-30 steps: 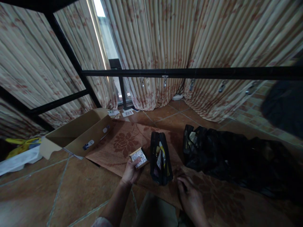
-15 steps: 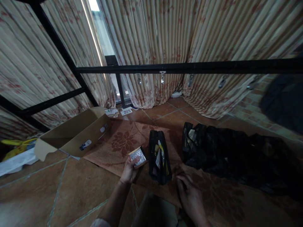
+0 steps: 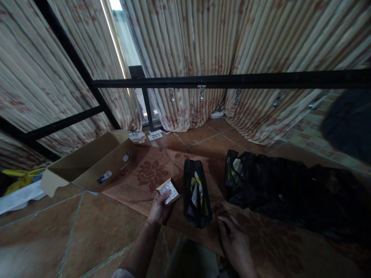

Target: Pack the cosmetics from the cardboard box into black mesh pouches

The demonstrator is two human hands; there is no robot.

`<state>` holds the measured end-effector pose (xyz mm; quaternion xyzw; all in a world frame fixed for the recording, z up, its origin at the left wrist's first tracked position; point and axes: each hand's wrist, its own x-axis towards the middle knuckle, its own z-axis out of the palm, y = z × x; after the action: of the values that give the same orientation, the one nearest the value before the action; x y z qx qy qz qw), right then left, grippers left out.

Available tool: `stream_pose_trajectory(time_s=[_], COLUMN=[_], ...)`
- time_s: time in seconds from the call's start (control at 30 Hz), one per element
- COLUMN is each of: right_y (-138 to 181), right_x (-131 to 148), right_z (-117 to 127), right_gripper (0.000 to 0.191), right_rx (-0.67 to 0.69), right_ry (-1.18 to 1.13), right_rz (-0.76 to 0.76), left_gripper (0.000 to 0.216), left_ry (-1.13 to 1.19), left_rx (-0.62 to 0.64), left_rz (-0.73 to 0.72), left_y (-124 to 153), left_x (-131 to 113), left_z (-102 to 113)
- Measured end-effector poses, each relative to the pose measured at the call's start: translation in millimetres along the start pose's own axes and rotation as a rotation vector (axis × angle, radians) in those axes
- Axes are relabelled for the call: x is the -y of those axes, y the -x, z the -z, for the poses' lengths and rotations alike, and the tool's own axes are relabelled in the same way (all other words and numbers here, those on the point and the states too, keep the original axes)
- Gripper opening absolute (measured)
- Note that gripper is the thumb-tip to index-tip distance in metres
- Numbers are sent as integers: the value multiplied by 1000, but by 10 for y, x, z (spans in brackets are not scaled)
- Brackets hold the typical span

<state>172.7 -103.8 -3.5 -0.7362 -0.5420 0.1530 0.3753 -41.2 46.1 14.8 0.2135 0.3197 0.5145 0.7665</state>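
My left hand (image 3: 159, 208) is closed round a small glittery silver case (image 3: 169, 192) with gold-coloured edges, its thumb lying on the sparkling face. Just right of the case, an unzipped black pouch (image 3: 188, 193) stands on the rug, with yellow, white and other small items (image 3: 197, 189) showing inside. My right hand (image 3: 232, 231) is low over the rug, to the right of the pouch and apart from it. Its fingers are curled together; whether anything sits in them is too dark to make out.
A flower-patterned rug (image 3: 171, 162) covers part of the tiled floor (image 3: 116, 220). An open cardboard box (image 3: 98, 170) stands at left, and large black bags (image 3: 272, 181) lie at right. A black metal rail (image 3: 179, 82) crosses before the curtains (image 3: 203, 42).
The view has shifted very slightly. My left hand still holds the glittery case, and my right hand stays beside the pouch in much the same pose.
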Motion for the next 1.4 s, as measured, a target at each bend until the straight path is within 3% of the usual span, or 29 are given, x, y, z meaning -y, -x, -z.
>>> stream_pose_trajectory(time_s=[0.5, 0.9, 1.13, 1.4], right_y=[-1, -10, -5, -11], right_x=[-44, -16, -5, 5], right_z=[-21, 14, 17, 27], right_gripper=[27, 28, 27, 24], right_rx=[-13, -8, -26, -12], right_ry=[-18, -33, -21, -45], right_rz=[25, 41, 20, 22], left_gripper=[25, 55, 43, 31], left_ry=[62, 117, 69, -76], left_rx=[-115, -108, -106, -63], left_rz=[71, 35, 28, -75], left_y=[-8, 7, -29, -43], left_x=[-22, -35, 15, 75], left_z=[-20, -34, -5, -41])
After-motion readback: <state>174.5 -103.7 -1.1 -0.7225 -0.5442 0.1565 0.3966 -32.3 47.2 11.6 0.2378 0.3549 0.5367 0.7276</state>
